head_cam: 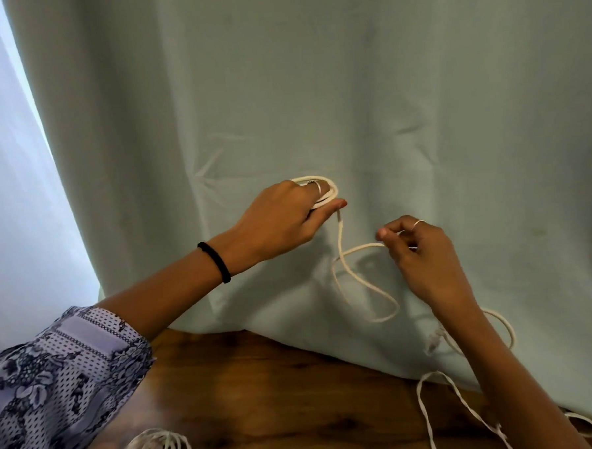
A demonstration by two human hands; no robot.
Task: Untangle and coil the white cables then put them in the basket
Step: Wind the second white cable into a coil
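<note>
My left hand [280, 218] holds a small coil of white cable [330, 191] wound around its fingers, thumb pressed against the loops. From the coil a loose length of the same cable [359, 282] hangs down and curls in a loop. My right hand [416, 249] pinches that loose length between thumb and fingers, a little right of and below the coil. More white cable [444, 391] lies on the wooden table [279, 390] under my right forearm. Another bundle of thin white cables [155, 448] lies at the bottom left. No basket is in view.
A pale green curtain [314, 86] hangs right behind the table and fills most of the view. A brighter sheer curtain [7, 170] is at the left. My patterned sleeve [56, 381] covers the lower left corner.
</note>
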